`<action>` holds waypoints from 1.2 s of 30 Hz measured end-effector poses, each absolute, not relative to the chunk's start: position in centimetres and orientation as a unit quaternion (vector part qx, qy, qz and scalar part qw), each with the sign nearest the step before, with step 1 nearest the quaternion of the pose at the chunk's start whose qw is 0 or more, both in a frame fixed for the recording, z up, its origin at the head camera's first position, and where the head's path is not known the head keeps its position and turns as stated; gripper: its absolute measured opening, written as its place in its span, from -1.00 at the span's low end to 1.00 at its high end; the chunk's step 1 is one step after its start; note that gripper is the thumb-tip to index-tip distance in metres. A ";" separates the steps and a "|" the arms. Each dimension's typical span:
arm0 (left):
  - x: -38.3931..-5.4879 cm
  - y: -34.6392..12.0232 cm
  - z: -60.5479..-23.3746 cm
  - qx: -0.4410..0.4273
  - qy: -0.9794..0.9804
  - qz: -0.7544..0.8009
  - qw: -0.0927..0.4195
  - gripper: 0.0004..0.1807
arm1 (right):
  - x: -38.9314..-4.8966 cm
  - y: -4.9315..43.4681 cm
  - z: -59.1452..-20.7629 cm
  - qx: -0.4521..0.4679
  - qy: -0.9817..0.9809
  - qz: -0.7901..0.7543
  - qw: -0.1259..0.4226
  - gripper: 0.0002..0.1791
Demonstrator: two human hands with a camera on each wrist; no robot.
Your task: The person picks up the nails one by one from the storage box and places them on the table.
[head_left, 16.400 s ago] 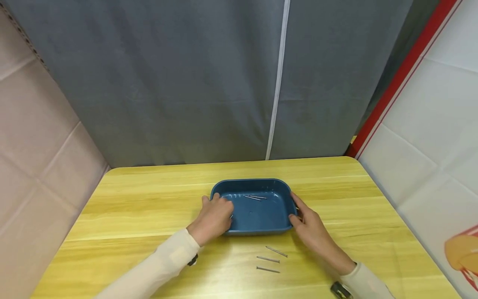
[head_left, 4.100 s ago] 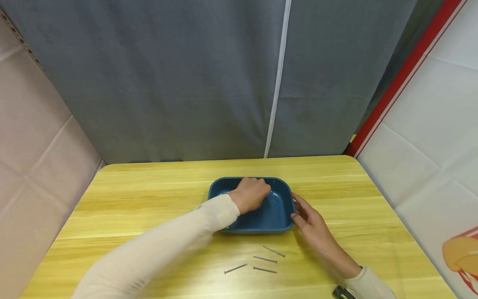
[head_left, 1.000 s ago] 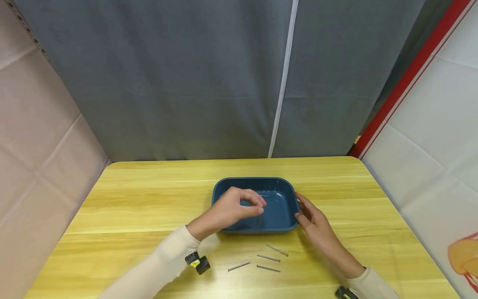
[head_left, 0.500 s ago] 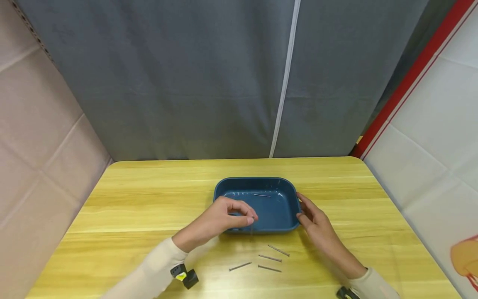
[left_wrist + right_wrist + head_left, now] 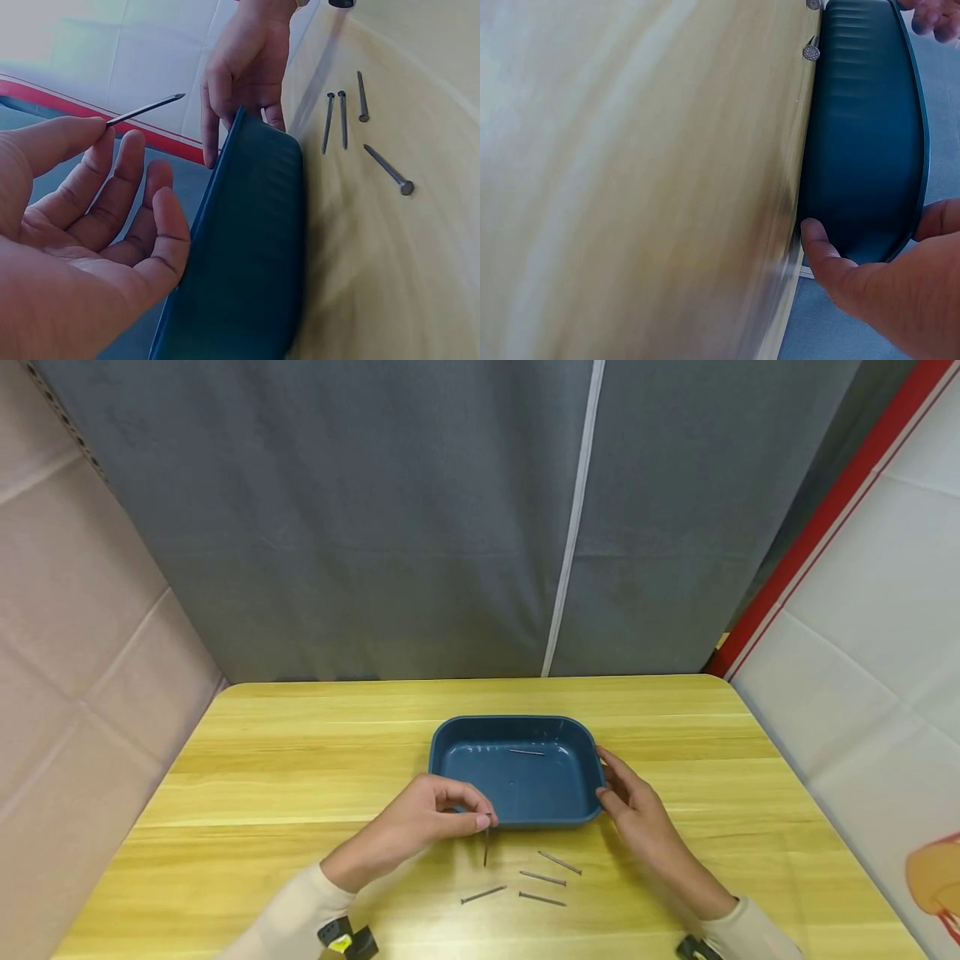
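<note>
My left hand (image 5: 423, 822) pinches a nail (image 5: 486, 850) between thumb and forefinger, just in front of the blue tray (image 5: 540, 789). In the left wrist view this nail (image 5: 146, 110) sticks out past the fingertips, pointed end away; the other fingers curl loosely beside the tray wall (image 5: 240, 247). The right hand (image 5: 641, 814) grips the tray's right end, its thumb (image 5: 821, 244) against the outer wall. Inside the tray, near the back, lies one nail (image 5: 527, 752). Several nails lie on the table in front, among them one angled nail (image 5: 483, 895) on the left.
The wooden table (image 5: 300, 752) has a grey curtain (image 5: 360, 527) behind it. A pale cloth wall (image 5: 75, 635) stands left and a white one with a red edge (image 5: 825, 510) right. Small black devices (image 5: 348, 939) are strapped at both wrists.
Over the last second my left hand has carried the pinched nail out of the tray, toward me and left. Compared with the oldest frame, one more nail lies on the table. The right hand stays put.
</note>
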State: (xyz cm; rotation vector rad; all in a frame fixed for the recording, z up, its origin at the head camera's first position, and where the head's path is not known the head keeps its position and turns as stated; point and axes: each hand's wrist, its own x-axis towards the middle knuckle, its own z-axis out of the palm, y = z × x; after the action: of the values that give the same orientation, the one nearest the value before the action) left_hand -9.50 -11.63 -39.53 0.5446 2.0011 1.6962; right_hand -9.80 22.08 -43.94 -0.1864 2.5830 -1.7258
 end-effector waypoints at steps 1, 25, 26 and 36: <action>-9.4 -11.7 -39.6 0.198 0.725 0.619 0.231 -0.83 | -9.8 22.1 -44.0 -0.060 0.830 -0.554 0.015 -0.35; -6.6 -12.3 -40.9 0.274 0.768 0.546 0.192 -0.91 | -9.8 22.2 -44.0 -0.055 0.829 -0.556 0.020 -0.34; -6.5 -12.2 -41.1 0.278 0.772 0.540 0.189 -0.92 | -9.8 22.2 -44.0 -0.055 0.830 -0.555 0.020 -0.34; -5.9 -10.9 -42.2 0.345 0.797 0.474 0.144 -0.90 | -9.8 22.1 -44.0 -0.054 0.829 -0.557 0.020 -0.34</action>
State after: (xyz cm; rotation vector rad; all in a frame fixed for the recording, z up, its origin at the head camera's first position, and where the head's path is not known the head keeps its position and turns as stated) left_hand -5.93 -10.89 -42.16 0.9944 2.2981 1.3671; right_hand -9.78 22.11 -44.03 -0.1689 2.5719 -1.7268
